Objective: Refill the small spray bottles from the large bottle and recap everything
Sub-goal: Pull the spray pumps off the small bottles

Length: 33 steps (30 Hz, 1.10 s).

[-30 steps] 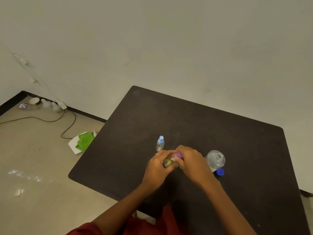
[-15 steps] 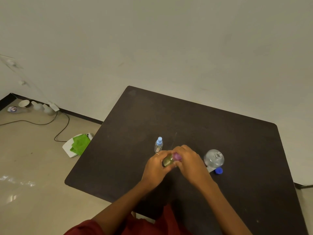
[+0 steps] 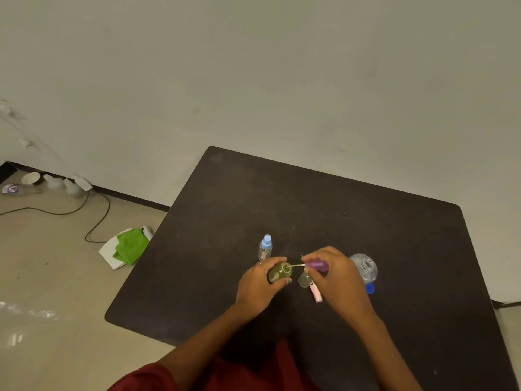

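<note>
My left hand (image 3: 258, 286) grips a small yellowish-green spray bottle (image 3: 279, 272) with its mouth uncovered. My right hand (image 3: 337, 275) holds the bottle's purple spray top (image 3: 318, 265) out to the right; its thin dip tube still reaches into the bottle's mouth. A small clear bottle with a blue spray top (image 3: 265, 247) stands capped just beyond my left hand. Another small clear bottle (image 3: 304, 279) and a pink spray top (image 3: 315, 294) lie between my hands. The large clear bottle (image 3: 365, 268) stands uncapped behind my right hand, with its blue cap (image 3: 370, 288) on the table beside it.
The dark table (image 3: 324, 198) has its far edge against a plain wall. On the floor to the left lie a white tray with a green cloth (image 3: 128, 246), a black cable (image 3: 95, 218) and several pale containers (image 3: 53, 183) by the wall.
My right hand has pulled the purple spray top off the green bottle and moved it right, drawing the tube out. A second clear bottle and a pink top now show between my hands.
</note>
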Motion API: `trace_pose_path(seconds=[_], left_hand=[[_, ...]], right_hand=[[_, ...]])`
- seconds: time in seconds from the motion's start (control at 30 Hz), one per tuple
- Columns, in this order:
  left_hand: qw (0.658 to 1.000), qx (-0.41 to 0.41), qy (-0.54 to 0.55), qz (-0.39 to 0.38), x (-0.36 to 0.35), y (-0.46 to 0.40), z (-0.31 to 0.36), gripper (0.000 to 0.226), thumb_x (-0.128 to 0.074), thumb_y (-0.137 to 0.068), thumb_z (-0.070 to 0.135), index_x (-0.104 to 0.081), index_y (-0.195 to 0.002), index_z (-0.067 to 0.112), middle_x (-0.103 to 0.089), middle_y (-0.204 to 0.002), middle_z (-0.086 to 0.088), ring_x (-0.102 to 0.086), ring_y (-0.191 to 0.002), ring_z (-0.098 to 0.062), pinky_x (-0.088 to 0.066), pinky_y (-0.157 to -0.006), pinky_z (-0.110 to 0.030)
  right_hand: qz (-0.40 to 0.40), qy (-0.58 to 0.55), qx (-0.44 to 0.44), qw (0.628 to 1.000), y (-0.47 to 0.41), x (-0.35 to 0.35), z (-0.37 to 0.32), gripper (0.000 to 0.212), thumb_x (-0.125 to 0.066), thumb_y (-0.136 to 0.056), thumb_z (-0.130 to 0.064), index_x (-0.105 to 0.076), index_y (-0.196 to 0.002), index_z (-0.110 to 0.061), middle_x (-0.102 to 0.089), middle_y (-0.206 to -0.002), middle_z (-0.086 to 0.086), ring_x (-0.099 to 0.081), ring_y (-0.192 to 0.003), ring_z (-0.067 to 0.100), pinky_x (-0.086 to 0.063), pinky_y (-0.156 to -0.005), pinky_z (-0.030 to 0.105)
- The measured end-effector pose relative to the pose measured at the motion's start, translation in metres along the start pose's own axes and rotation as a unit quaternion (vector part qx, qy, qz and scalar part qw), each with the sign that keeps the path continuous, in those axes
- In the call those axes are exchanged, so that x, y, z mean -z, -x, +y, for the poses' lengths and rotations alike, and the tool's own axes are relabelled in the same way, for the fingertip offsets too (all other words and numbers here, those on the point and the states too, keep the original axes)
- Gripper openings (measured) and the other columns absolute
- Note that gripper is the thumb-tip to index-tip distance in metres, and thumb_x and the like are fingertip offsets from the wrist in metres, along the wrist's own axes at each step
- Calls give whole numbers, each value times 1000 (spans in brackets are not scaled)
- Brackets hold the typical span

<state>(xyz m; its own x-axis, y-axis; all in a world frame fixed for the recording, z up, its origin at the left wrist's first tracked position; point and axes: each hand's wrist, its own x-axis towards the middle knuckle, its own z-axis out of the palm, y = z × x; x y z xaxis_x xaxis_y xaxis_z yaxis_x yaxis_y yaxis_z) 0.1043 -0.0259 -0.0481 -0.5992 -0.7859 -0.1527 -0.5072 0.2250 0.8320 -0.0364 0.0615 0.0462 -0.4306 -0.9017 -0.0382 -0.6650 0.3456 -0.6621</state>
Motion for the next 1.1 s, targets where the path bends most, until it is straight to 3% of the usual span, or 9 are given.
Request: trace_pose_path(seconds=[0.2, 0.27, 0.4, 0.53, 0.63, 0.77, 0.87, 1.0, 1.1], left_hand=[[997, 49, 31, -43, -9, -11, -14, 50, -68, -83, 26, -50, -128, 30, -62, -121, 9, -53, -111, -1, -36, -86, -13], [996, 62, 46, -50, -12, -13, -17, 50, -69, -83, 21, -50, -129, 27, -61, -122, 7, -52, -112, -1, -36, -87, -11], [995, 62, 47, -65, -16, -14, -24, 50, -70, -81, 16, -51, -127, 24, -62, -122, 5, -55, -111, -2, -40, -92, -14], [996, 54, 44, -58, -16, -15, -29, 49, -69, -82, 15, -51, -126, 25, -64, -119, 6, -57, -110, -1, -45, -99, -23], [997, 40, 23, -62, -15, -14, -31, 53, -67, -83, 11, -48, -129, 27, -62, -121, 8, -55, -112, 0, -43, -100, -21], [997, 35, 3, -71, -13, -12, -35, 60, -67, -82, 15, -42, -135, 29, -54, -132, 10, -50, -119, -2, -41, -104, -26], [996, 40, -19, -76, -8, -13, -38, 61, -67, -82, 15, -42, -136, 28, -48, -135, 11, -46, -122, -4, -39, -105, -26], [992, 78, -4, -94, 0, -13, -47, 54, -57, -83, 2, -48, -131, 24, -43, -133, 6, -41, -114, -2, -36, -96, -17], [987, 146, 37, -62, 6, -12, -55, 50, -49, -84, -4, -51, -126, 23, -44, -131, 1, -45, -112, -8, -40, -92, -19]], right_hand=[[141, -59, -71, 986, 6, -3, 10, 20, -69, -81, -4, -71, -97, -15, -63, -96, -4, -61, -88, 5, -45, -73, 10], [148, -79, -74, 983, 10, -12, 10, 23, -66, -82, -1, -70, -102, -14, -62, -99, -4, -59, -88, 3, -47, -74, 11], [42, -64, -75, 994, 19, -46, 20, 35, -59, -88, -3, -61, -121, -13, -57, -121, -1, -57, -106, 6, -40, -90, 5], [-61, 5, -79, 995, 25, -78, 36, 41, -48, -94, -7, -50, -134, -14, -44, -144, 3, -37, -134, 14, -24, -106, 17], [-111, 49, -72, 990, 25, -95, 46, 44, -41, -95, -7, -45, -138, -17, -34, -150, 1, -30, -138, 15, -30, -109, 25], [-179, 110, -54, 976, 21, -109, 57, 51, -37, -95, -4, -32, -144, -20, -12, -158, 2, -39, -135, 20, -43, -102, 33], [-196, 139, -38, 970, 20, -115, 63, 55, -34, -95, -3, -25, -147, -19, -2, -160, 1, -40, -133, 20, -46, -95, 32], [-180, 171, -22, 968, 18, -126, 70, 56, -34, -95, -5, -22, -148, -18, 1, -160, 4, -37, -135, 18, -47, -93, 29], [-138, 182, -37, 973, 19, -131, 70, 52, -41, -92, -6, -36, -143, -17, -11, -159, 5, -44, -130, 18, -49, -82, 27]])
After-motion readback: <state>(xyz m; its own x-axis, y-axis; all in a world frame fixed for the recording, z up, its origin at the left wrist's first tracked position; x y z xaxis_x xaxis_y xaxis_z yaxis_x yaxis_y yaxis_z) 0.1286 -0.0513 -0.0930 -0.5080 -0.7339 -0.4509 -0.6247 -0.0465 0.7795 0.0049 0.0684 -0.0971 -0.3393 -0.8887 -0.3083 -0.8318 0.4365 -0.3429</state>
